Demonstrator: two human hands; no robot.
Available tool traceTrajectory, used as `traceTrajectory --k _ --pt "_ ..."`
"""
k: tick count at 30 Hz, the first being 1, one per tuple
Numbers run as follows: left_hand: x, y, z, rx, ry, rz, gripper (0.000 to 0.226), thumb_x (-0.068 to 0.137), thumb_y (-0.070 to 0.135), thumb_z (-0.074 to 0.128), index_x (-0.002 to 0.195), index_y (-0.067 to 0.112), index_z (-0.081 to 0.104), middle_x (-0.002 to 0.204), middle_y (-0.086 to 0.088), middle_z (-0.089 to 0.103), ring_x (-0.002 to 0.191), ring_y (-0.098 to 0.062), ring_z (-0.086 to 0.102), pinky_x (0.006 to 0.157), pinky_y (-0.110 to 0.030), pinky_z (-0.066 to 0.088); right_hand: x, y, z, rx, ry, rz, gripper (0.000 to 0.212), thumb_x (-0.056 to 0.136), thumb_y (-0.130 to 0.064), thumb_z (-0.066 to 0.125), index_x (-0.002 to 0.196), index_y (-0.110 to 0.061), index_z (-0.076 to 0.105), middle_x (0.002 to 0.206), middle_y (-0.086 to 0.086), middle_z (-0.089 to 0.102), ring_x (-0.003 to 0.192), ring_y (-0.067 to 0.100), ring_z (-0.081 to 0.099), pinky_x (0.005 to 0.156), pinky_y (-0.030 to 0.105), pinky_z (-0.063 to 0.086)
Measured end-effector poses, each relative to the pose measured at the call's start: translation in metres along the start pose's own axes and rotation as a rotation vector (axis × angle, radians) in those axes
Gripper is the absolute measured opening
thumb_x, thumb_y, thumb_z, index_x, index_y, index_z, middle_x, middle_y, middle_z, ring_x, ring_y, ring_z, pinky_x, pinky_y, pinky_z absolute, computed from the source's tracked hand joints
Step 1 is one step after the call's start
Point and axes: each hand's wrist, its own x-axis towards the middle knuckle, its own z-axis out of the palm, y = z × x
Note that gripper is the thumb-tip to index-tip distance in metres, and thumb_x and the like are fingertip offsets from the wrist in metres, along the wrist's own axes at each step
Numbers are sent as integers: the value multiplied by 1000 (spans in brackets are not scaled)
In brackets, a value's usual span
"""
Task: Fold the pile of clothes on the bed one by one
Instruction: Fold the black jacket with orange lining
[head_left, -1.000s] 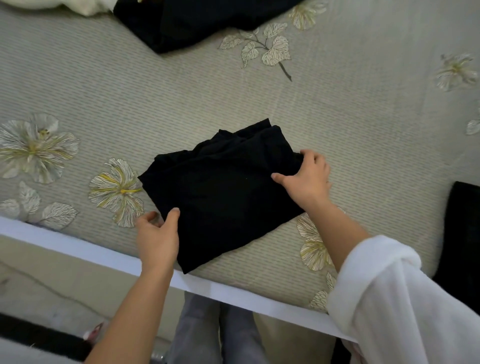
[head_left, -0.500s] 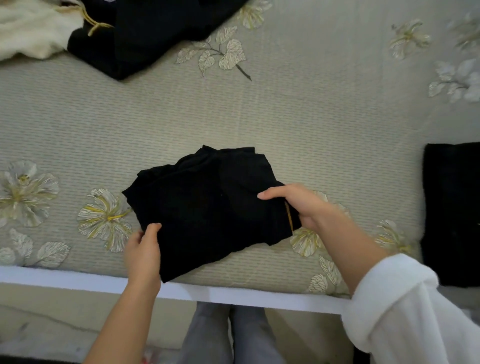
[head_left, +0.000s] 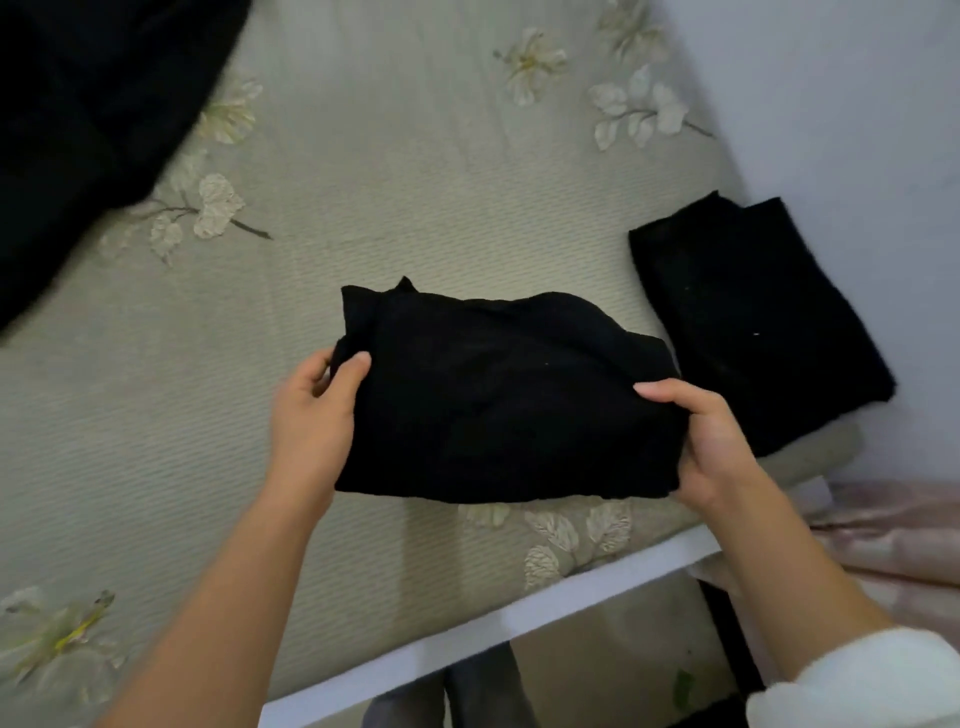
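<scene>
Two hands hold one folded black garment (head_left: 498, 405) between them, over the near part of the bed (head_left: 415, 208). The left hand (head_left: 311, 415) takes the left edge of the garment: its thumb lies on top of the cloth and its fingers curl around the edge, so the grip is clamped on the garment. The right hand (head_left: 711, 441) takes the right edge in the same way, with the thumb on top and the other fingers hidden under the cloth; this grip is also clamped on the garment. I cannot tell if the garment touches the bed or is lifted a little above it.

Just beside the garment, on its right, a second folded black garment (head_left: 753, 322) lies flat on the bed, close to the pale wall (head_left: 857, 104). The two garments are near each other, and I cannot tell if they touch. Well apart, at the far left corner, a dark pile of clothes (head_left: 78, 130) lies on the bed; it is blurred.

The bed has a greenish cover with printed pale flowers and a white frame edge (head_left: 519, 613) along the near side. The right arm has a white sleeve (head_left: 857, 680), and a pink cloth (head_left: 893, 530) is seen beyond the frame at the right.
</scene>
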Motion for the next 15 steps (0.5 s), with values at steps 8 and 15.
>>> traceTrajectory --k 8,15 --pt "23 89 156 251 -377 337 14 93 32 57 91 42 66 89 20 71 84 3 66 66 -12 50 -38 -45 -76 287 142 -283 36 74 -17 62 108 -13 73 122 12 66 112 30 63 86 42 55" --pt "33 159 291 301 -588 553 14 94 28 56 101 33 66 96 9 70 88 -2 66 76 -17 52 -54 -102 -126 452 277 -581 36 74 -16 62 108 -16 74 118 9 68 108 28 66 80 37 56"
